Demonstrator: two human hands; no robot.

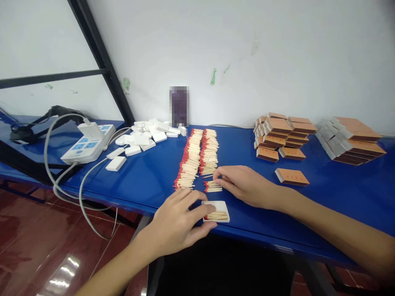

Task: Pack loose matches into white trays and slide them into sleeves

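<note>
At the table's front edge, my left hand grips a white matchbox tray, with its thumb on the near side and fingers over the left end. Several red-tipped matches lie inside the tray, partly under a finger. My right hand is just behind it, fingers curled together beside a small group of loose matches. Its fingertips hide whatever is between them. Behind the hands, two long rows of matches, a left row and a right row, stretch toward the wall with red heads pointing left.
White empty trays lie heaped at the back left, near a power strip with cables. Orange matchboxes are stacked at right, with larger bundles farther right. One single matchbox lies near my right forearm.
</note>
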